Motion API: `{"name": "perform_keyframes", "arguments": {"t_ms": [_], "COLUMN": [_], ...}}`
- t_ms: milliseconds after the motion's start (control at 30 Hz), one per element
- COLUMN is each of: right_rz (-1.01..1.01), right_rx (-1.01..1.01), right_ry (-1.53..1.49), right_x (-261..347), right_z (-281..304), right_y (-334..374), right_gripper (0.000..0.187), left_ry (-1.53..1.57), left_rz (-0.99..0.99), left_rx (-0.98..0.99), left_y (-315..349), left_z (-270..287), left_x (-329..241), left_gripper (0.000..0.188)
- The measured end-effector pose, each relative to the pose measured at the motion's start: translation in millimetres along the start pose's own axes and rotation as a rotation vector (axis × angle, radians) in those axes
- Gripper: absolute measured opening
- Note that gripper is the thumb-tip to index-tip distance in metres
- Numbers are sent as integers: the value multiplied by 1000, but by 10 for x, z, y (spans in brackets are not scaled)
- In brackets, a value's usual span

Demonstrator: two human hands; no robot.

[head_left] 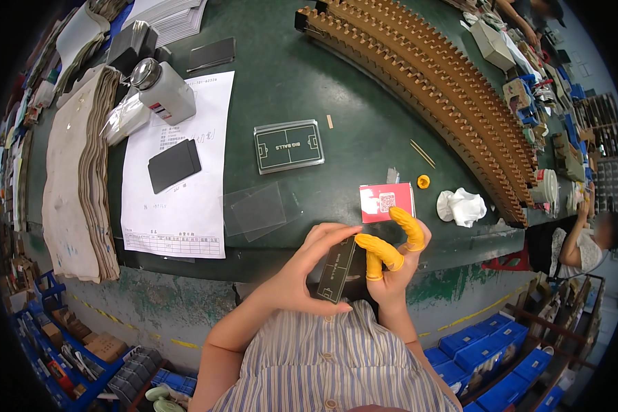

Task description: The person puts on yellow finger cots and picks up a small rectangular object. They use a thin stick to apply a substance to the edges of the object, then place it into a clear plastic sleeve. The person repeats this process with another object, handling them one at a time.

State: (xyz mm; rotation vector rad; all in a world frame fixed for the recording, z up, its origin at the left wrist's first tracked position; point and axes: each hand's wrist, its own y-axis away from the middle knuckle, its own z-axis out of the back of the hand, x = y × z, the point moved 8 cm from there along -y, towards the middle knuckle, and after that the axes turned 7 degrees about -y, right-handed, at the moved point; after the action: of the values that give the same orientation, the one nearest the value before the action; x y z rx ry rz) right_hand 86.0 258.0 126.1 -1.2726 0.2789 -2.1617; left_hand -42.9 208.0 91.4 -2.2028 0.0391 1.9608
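A dark green card [335,270] with a printed playing-field outline is held tilted at the table's front edge. My left hand [301,273] grips it by opposite edges, between thumb and fingers. My right hand [395,266] wears yellow finger cots and is beside the card's right edge. One covered fingertip reaches the card's upper corner; whether it touches I cannot tell. Its other fingers stand apart and hold nothing visible. Beyond the hands lies a stack of similar cards [289,147]. A red and white card with a square code [387,202] lies just past my right fingers.
Brown slotted racks [419,82] curve along the right. A crumpled white cloth [463,207], a loose yellow finger cot [424,182] and thin sticks [422,154] lie before them. At left are a pump bottle [162,93], black cards [174,166] on a paper sheet [185,226], and clear film [257,211].
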Motion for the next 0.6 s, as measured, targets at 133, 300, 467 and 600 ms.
{"name": "perform_keyframes", "arguments": {"t_ms": [133, 300, 467, 600], "right_rz": [-20, 30, -20, 13], "right_rx": [-42, 0, -18, -14], "right_ry": [14, 27, 17, 43], "right_x": [6, 51, -3, 17], "right_z": [39, 21, 4, 17], "right_y": [-9, -25, -2, -8], "right_gripper": [22, 23, 22, 21], "left_ry": [-36, -52, -36, -53], "left_rz": [-26, -12, -32, -20], "left_rx": [19, 37, 17, 34], "left_y": [-13, -6, -4, -11], "left_z": [6, 4, 5, 2], "left_x": [-5, 6, 7, -1], "left_gripper": [98, 99, 101, 101]}}
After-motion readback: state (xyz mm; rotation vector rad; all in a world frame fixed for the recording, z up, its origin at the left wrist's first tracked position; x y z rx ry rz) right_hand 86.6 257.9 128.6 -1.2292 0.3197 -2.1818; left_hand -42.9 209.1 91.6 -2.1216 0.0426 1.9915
